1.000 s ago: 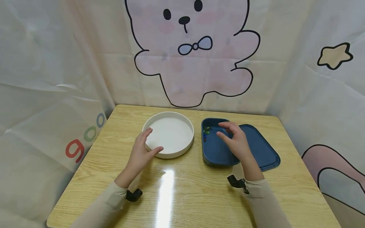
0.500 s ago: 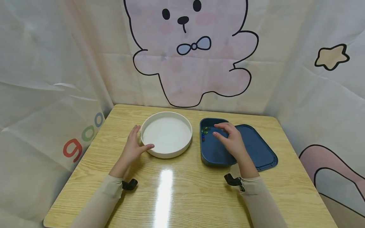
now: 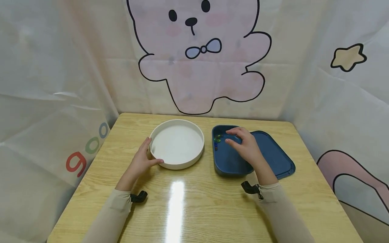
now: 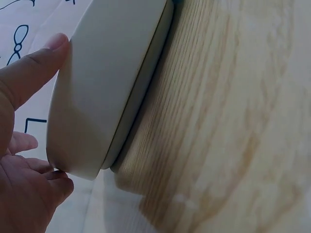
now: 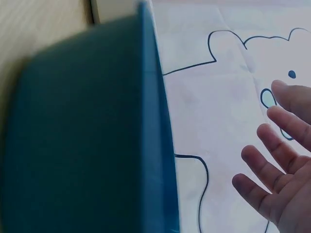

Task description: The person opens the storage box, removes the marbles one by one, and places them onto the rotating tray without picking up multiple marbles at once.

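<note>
A round white dish (image 3: 177, 143) with a low wall sits left of the middle of the table. My left hand (image 3: 140, 163) touches the dish's near left rim, thumb and fingers spread along it. In the left wrist view, the left thumb (image 4: 31, 70) lies at the rim and fingertips meet the wall. Above the dark blue box (image 3: 229, 165), my right hand (image 3: 246, 147) hovers with fingers relaxed and apart, holding nothing. Small shiny coloured pieces (image 3: 217, 139), green, blue and reddish, lie along the box's left inner wall; they are too small to identify.
A dark blue lid (image 3: 271, 155) lies right of the box, partly behind the right arm. The wooden table (image 3: 200, 209) reflects a bright strip of light. Cartoon-printed cloth (image 3: 197, 84) hangs behind the table and at both sides.
My left hand has moved left from over the dish to its near left rim and now touches it. The right hand stays above the box, and the whole view has shifted slightly.
</note>
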### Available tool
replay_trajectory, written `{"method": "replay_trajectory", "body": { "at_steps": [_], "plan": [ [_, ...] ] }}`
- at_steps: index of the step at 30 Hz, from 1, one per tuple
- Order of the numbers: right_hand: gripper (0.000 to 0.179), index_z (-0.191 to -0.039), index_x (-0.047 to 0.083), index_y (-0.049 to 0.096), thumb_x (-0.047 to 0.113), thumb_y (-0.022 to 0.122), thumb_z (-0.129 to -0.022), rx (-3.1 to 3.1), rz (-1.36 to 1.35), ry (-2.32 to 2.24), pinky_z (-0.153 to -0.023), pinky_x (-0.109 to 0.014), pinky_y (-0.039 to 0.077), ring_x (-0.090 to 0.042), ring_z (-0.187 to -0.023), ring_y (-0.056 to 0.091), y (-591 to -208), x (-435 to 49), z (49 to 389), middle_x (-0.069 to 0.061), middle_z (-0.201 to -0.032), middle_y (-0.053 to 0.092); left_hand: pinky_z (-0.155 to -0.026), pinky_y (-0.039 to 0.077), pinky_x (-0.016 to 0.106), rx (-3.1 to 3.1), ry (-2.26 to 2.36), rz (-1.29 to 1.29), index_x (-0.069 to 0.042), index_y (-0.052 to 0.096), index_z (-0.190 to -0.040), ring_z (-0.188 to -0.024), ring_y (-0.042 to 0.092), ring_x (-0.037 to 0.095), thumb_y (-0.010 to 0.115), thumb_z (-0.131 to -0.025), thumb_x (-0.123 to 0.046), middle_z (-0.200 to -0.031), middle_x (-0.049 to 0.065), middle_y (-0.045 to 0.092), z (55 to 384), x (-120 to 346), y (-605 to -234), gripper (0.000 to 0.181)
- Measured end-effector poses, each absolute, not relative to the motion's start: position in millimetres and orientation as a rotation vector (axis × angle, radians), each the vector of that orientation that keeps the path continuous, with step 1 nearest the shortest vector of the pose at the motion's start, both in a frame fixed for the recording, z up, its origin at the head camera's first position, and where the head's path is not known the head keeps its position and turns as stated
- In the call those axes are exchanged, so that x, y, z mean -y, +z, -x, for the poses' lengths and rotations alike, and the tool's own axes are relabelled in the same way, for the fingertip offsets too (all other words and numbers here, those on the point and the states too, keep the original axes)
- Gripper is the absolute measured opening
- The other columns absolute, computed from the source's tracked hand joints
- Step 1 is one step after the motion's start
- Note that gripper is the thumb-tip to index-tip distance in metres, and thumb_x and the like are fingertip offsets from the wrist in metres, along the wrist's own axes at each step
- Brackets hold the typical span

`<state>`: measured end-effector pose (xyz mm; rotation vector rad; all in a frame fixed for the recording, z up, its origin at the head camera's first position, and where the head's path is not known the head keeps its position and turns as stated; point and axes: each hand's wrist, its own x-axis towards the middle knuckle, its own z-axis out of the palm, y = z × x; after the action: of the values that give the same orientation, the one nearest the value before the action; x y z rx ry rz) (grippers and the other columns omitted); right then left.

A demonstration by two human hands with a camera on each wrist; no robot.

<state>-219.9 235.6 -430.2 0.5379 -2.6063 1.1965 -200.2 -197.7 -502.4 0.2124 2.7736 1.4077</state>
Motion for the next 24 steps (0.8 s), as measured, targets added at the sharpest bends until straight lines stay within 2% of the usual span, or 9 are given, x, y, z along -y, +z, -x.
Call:
{"method": "replay_trajectory", "body": {
  "at_steps": [6,11,18,24],
  "plan": [
    [0.035,-0.12,0.028,0.065,0.042,0.067,-0.088,2.657,-0.625,1.171,-0.1,-0.046,0.046,-0.019,-0.116,0.053,-408,-239,248,0.006,-0.125,0.057,-0.118,0.017,0.058,-2.763,1.423,-0.207,-0.017,0.01,-0.157,-0.148,0.007,0.036,0.085,-0.066,-0.048,-0.163,0.009,0.003,198,201,-501,0.121],
    [0.034,-0.12,0.029,0.065,0.044,0.066,-0.089,2.76,-0.679,1.093,-0.096,-0.045,0.047,-0.021,-0.113,0.054,-403,-242,276,0.006,-0.123,0.057,-0.116,0.022,0.058,-2.75,1.447,-0.203,-0.019,0.013,-0.156,-0.147,0.013,0.038,0.084,-0.068,-0.046,-0.162,0.011,0.006,197,201,-500,0.116],
    [0.031,-0.117,0.02,0.069,0.035,0.067,-0.09,2.826,-0.794,1.035,-0.094,-0.046,0.048,-0.02,-0.105,0.057,-418,-241,312,-0.001,-0.114,0.063,-0.114,0.026,0.059,-2.755,1.432,-0.177,-0.017,0.013,-0.156,-0.146,0.016,0.039,0.083,-0.071,-0.043,-0.162,0.012,0.01,193,203,-500,0.114],
    [0.029,-0.114,0.016,0.071,0.033,0.068,-0.09,2.941,-0.775,0.938,-0.089,-0.041,0.051,-0.019,-0.102,0.059,-439,-238,324,0.0,-0.109,0.065,-0.114,0.028,0.058,-2.742,1.449,-0.202,-0.016,0.012,-0.157,-0.146,0.018,0.038,0.082,-0.073,-0.043,-0.162,0.011,0.012,192,202,-500,0.113]
  ]
}}
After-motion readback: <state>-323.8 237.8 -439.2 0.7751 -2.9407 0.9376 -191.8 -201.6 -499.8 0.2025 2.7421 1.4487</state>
